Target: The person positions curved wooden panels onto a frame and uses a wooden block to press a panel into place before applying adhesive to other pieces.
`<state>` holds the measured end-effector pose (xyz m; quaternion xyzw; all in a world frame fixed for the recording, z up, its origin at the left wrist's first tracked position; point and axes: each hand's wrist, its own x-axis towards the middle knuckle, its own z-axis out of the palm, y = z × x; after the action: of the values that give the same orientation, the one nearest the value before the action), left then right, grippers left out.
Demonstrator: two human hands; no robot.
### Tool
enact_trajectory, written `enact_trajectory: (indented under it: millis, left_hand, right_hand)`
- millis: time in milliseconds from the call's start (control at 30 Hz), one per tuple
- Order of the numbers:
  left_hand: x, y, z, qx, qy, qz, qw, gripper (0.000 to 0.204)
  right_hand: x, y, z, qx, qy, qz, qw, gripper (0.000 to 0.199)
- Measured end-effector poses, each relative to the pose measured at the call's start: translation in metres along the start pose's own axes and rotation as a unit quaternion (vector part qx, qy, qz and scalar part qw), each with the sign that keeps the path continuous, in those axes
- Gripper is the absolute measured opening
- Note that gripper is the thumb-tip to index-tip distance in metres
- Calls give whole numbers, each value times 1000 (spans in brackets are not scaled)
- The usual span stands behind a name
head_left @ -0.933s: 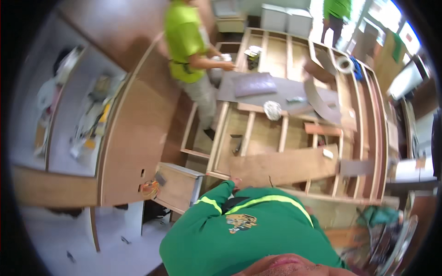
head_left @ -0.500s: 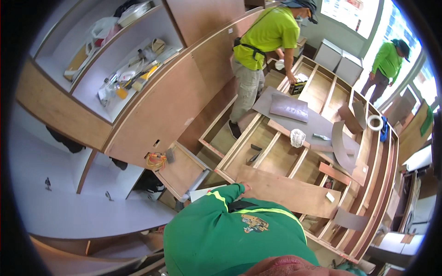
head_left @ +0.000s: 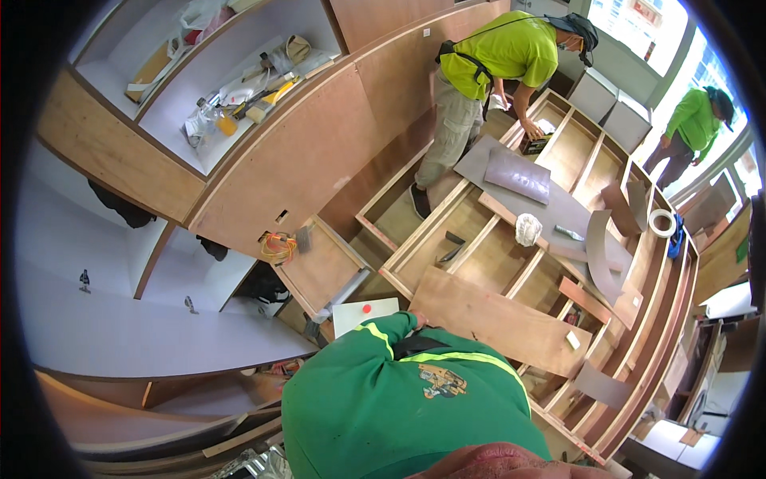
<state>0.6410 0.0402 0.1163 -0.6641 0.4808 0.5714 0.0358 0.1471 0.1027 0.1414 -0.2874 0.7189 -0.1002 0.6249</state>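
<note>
My left hand [head_left: 419,320] shows only in part past its green sleeve, at the near left corner of a plywood board [head_left: 495,321]. Its fingers are mostly hidden, so I cannot tell whether they grip the board. The board lies across a wooden frame [head_left: 480,254] of long rails and crosspieces. Beside my left sleeve is a white panel [head_left: 351,318] with a red round spot [head_left: 366,308] on it. A small pale block [head_left: 573,341] rests on the board's right end. My right hand is out of view.
A co-worker [head_left: 503,60] leans over the frame's far side, one hand at a dark box [head_left: 536,142]. Another person [head_left: 692,128] stands far right. Grey sheets [head_left: 511,180], a white cloth bundle [head_left: 528,229] and a tape roll [head_left: 661,223] lie on the frame. Shelves [head_left: 159,275] stand left.
The view has shifted, and the scene sits a little farther right. More of the white panel and its red spot shows beside my left sleeve. My left hand stays by the board's corner.
</note>
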Motion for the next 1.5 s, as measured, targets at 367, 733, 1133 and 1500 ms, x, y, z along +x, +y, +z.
enact_trajectory:
  millis: [367, 733, 1133, 1500]
  left_hand:
    - [-13, 32, -9, 99, -29, -13, 995, 39]
    - [58, 21, 6, -49, 111, 8, 993, 35]
    - [72, 28, -4, -43, 158, 34, 986, 79]
    - [90, 135, -64, -193, 253, 156, 935, 110]
  right_hand:
    - [-4, 12, -14, -24, -2, -3, 1000, 27]
    - [0, 33, -26, -90, -4, -59, 994, 27]
    - [-93, 28, -1, 92, 102, 15, 990, 28]
    - [-116, 124, 23, -57, 141, -3, 988, 24]
